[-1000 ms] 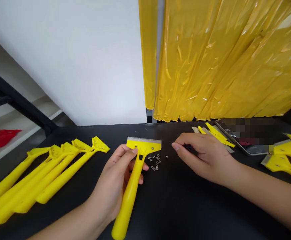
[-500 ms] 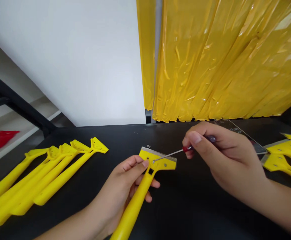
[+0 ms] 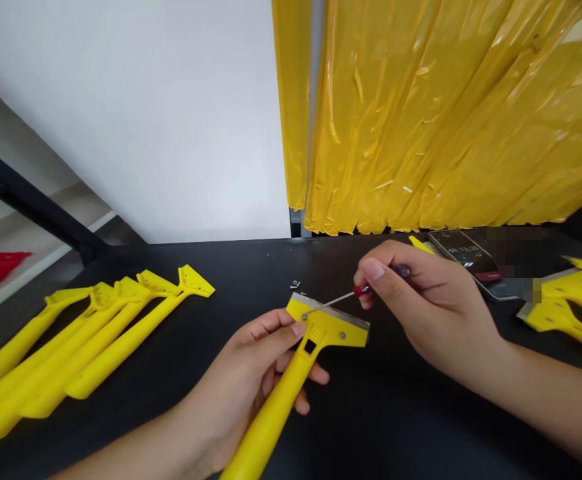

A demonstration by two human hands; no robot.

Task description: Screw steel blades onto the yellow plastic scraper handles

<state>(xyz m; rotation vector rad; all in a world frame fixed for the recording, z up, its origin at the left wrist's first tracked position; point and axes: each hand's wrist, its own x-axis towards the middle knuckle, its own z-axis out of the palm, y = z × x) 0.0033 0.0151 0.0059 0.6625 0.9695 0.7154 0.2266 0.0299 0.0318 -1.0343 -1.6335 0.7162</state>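
Observation:
My left hand (image 3: 265,360) is closed around the neck of a yellow scraper (image 3: 281,407), its thumb on the head. A metal blade edge (image 3: 353,316) runs along the scraper's far side, and one screw (image 3: 342,335) sits in the right part of the head. Between the fingertips of my right hand (image 3: 411,287) is a small screwdriver (image 3: 338,301) with a red and dark handle. Its tip touches a second screw (image 3: 304,317) at the left of the head. A few loose screws (image 3: 295,285) lie just beyond the blade.
Several yellow scraper handles (image 3: 135,333) lie side by side at the left of the black table (image 3: 211,420). More scrapers with blades (image 3: 565,300) are stacked at the right. A phone (image 3: 465,257) lies behind my right hand. Yellow plastic sheeting (image 3: 421,133) hangs at the back.
The screwdriver tip has moved left across the scraper head onto the left screw, which was not in its hole before. The scraper has shifted slightly right.

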